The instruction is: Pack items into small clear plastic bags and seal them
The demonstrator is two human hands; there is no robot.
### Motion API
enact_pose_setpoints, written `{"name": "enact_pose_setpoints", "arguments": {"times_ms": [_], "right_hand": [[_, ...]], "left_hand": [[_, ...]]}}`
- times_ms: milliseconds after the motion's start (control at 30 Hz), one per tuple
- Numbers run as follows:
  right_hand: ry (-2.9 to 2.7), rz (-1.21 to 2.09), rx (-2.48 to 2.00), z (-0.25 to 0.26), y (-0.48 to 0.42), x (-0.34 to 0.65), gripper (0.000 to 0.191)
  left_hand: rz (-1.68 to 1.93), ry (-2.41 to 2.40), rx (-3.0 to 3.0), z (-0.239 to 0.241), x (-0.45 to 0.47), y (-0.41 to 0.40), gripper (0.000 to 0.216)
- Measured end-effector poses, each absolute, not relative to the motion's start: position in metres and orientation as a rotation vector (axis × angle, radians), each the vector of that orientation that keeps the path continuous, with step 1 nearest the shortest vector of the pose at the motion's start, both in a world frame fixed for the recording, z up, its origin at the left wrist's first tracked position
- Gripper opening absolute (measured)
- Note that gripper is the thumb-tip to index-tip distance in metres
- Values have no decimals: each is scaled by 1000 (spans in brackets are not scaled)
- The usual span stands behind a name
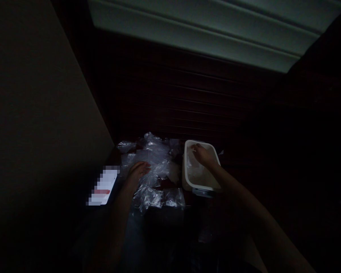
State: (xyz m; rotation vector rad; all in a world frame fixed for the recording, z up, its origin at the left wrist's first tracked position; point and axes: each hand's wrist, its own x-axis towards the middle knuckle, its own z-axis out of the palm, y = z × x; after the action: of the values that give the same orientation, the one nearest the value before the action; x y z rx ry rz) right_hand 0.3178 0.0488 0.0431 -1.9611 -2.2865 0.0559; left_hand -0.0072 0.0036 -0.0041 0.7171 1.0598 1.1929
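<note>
In dim light, a loose heap of clear plastic bags (156,153) lies in front of me. My left hand (138,170) rests over the heap's left side, fingers stretched out and slightly apart, with nothing gripped. To the right of the bags stands a white plastic container (189,180) without a lid on it. My right hand (201,153) reaches over its right rim, with the fingers bent together inside the opening. Something pale and see-through shows below those fingers; whether they hold it is too dark to tell.
A lit phone (109,185), its screen partly blurred out, is left of my left forearm. A pale wall (39,94) rises at the left. Dark slatted panelling (173,91) stands behind the bags, with light-coloured slats (201,30) above it.
</note>
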Motion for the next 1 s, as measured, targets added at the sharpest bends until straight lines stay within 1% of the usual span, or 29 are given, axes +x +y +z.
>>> {"name": "enact_pose_setpoints", "arguments": {"times_ms": [100,200,300,467,533,667,833,1000], "right_hand": [[-2343,248,-1864,43,46,323,29],[-2466,357,-1767,36,40,326,33],[-2496,367,-1805,24,35,323,34],[-2480,380,-1924,15,35,310,26],[-2540,347,-1932,16,35,306,26],[-2588,282,-1961,18,33,306,30],[-2505,204,-1862,28,35,315,35],[-2388,235,-1839,48,37,324,27]], "left_hand": [[1183,1062,718,-3,-6,3,28],[1186,1070,720,-2,-5,3,29],[1193,1058,718,-2,-5,2,29],[1178,1058,699,-3,-6,3,27],[1177,1062,700,-3,-6,3,27],[1185,1055,703,-4,-6,3,26],[1178,1055,707,-5,-6,3,27],[1192,1047,725,-6,-7,3,29]]}}
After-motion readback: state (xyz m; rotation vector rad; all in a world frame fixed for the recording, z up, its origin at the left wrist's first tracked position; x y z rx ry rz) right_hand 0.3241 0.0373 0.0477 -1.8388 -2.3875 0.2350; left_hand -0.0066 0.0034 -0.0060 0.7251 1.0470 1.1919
